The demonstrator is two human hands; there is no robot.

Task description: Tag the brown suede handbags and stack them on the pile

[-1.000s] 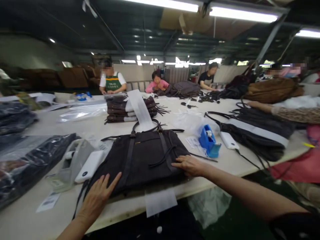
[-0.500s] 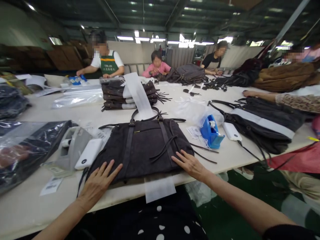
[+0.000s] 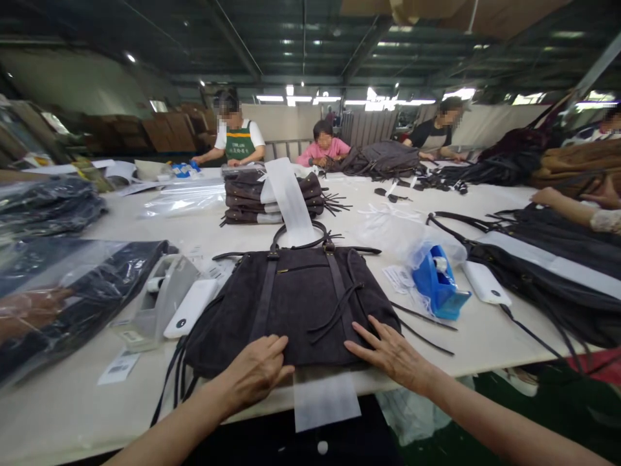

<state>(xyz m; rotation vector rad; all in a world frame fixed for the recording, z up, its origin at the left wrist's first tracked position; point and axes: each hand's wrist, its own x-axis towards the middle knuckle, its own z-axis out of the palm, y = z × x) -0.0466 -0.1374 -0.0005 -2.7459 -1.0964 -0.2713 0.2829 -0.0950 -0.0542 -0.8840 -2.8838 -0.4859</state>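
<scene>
A dark handbag (image 3: pixel 301 304) lies on the pale surface (image 3: pixel 39 414) at the lower centre of the frame. The left hand (image 3: pixel 256 370), fingers curled, touches the bag's lower edge; whether its grip closes on the bag cannot be told. The right hand (image 3: pixel 396 357) rests on the lower right corner, grip open, fingers spread. A white strip (image 3: pixel 327 404) projects below the bag at bottom centre. Right of centre, a blue tape dispenser (image 3: pixel 436 294); left of centre, a grey dispenser (image 3: pixel 165 304) beside a white device (image 3: pixel 194 307).
</scene>
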